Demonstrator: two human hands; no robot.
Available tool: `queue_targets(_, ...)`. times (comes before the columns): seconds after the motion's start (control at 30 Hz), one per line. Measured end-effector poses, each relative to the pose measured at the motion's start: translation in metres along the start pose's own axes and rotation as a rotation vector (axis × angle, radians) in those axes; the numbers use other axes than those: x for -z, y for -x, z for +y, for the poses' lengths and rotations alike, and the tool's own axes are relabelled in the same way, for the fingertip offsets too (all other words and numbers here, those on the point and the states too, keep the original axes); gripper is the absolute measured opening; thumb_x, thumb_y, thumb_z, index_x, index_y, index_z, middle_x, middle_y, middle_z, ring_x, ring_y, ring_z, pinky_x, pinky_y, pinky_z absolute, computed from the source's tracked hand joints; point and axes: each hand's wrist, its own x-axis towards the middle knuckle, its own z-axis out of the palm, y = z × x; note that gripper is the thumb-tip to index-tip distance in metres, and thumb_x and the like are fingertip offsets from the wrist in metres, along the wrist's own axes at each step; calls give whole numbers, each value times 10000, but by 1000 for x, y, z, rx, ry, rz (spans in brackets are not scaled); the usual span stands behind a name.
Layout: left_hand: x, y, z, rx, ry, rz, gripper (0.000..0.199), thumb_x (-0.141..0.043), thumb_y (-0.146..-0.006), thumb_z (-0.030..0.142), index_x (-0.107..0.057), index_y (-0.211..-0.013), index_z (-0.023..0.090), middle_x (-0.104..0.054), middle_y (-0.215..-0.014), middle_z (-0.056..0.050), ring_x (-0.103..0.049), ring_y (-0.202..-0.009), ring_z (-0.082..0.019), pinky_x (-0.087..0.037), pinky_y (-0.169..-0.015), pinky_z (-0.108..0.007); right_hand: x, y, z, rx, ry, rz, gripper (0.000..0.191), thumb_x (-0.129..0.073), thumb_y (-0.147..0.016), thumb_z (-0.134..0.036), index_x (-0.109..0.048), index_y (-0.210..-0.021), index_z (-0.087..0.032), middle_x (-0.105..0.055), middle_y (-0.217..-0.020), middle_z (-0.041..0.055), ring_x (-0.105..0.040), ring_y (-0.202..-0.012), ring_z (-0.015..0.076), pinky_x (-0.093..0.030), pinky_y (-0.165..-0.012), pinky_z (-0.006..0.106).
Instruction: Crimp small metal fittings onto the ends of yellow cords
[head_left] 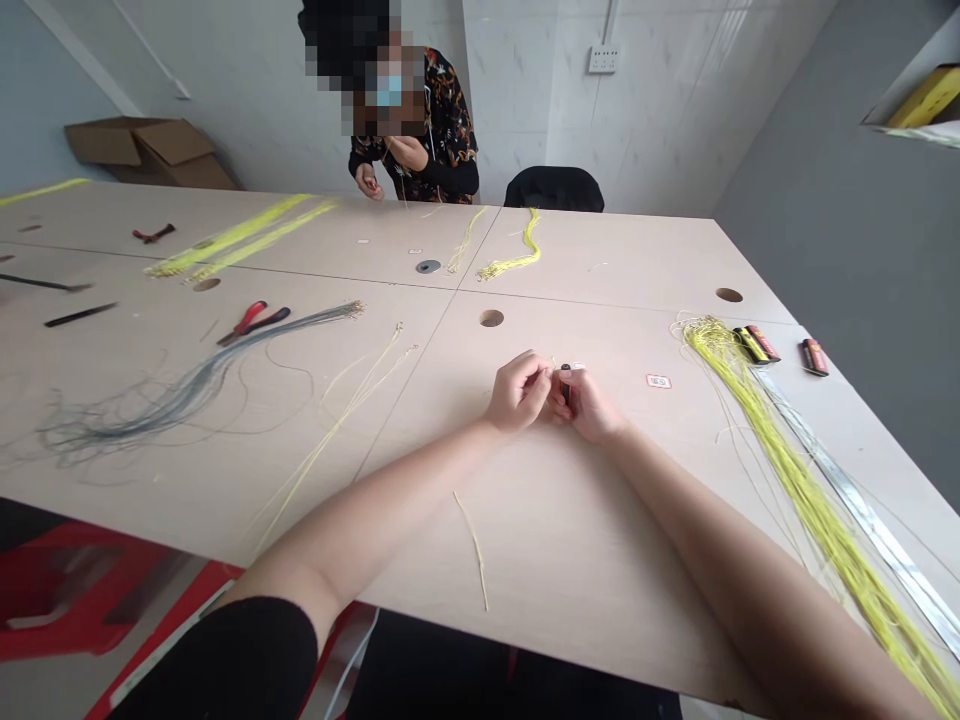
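My left hand point(519, 392) is closed in a pinch above the table, its fingertips at a thin cord end point(553, 364) that barely shows. Close beside it, almost touching, my right hand point(592, 405) wraps round a small black object point(565, 384), the thumb near its top. Most of that object is hidden by the fingers, and its kind is unclear. A short yellow cord point(474, 545) lies on the table between my forearms. Left of my hands are several loose yellow cords point(360, 390) and a bundle of grey cords point(202, 385).
Red-handled pliers point(251, 322) lie by the grey bundle. A long yellow cord bundle point(795, 470), a metal strip point(847, 490) and small red-and-black cylinders point(814, 357) are at right. Across the table point(585, 540), a co-worker point(450, 130) handles thin cord. A cable hole point(492, 318) lies ahead.
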Motion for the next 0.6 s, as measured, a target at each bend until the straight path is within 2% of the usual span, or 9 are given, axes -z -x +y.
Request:
queue_targets(0.3,0,0,1,-20,-1,-7,285,-417,-921,298,-471,-670,175,-460,-622,9,-421,-559,-92,-366,-526,-237,-10,3,-5,-50,-61,15,310,-462,-691,-410,-377,-479,-201,-295,-403,-42,-243,-392,77,-236,-401,230)
queue_targets(0.6,1,1,3,-29,9,-27,281,-420,-921,308,-473,-678,178,-468,-624,9,-434,-562,-93,-370,-533,-235,-8,3,-4,-81,-72,29,321,-482,-686,-399,-370,-463,-197,-262,-411,-51,-207,-390,64,-192,-398,227)
